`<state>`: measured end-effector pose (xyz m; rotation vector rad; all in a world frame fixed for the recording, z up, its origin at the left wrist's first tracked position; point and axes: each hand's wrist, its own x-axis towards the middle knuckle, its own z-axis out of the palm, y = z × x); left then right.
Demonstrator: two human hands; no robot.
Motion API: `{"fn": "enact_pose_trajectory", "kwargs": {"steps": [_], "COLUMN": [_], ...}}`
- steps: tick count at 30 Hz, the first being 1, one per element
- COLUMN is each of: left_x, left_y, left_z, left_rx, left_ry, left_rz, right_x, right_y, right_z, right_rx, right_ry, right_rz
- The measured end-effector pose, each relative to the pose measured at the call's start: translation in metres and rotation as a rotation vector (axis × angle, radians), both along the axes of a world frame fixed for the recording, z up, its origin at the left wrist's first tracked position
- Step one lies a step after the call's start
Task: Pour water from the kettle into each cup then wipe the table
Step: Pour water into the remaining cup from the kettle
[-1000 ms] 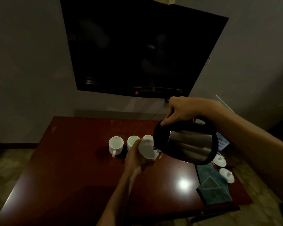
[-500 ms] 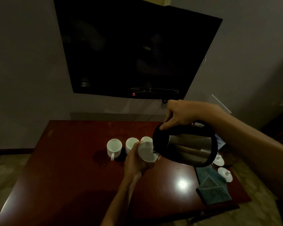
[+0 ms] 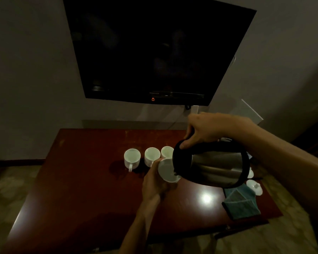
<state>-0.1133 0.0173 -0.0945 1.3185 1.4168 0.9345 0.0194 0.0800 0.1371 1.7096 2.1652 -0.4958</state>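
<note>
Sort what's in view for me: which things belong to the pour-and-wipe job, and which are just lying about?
Job: kettle in the right hand; cup in the left hand; three cups standing on the table; blue cloth.

Lying about: white lids; wall television.

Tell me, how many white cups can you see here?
4. Three stand in a row on the table: left cup, middle cup, right cup. The held cup is in the left hand, at the kettle spout. The kettle may hide more.
</note>
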Motion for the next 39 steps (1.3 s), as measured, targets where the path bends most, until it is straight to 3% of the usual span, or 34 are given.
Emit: {"fn": "enact_pose_trajectory", "kwargs": {"steps": [39], "left_x": [0.004], "left_y": [-0.022], "left_z": [-0.015], "left_rx": [0.160], "left_ry": [0.011], "left_rz": [-0.094], "right_x": [0.013], "right_y": [-0.040], "right_z": [0.021], "right_rx": [0.060], "right_ry": [-0.008], "right_rz": [0.021]}}
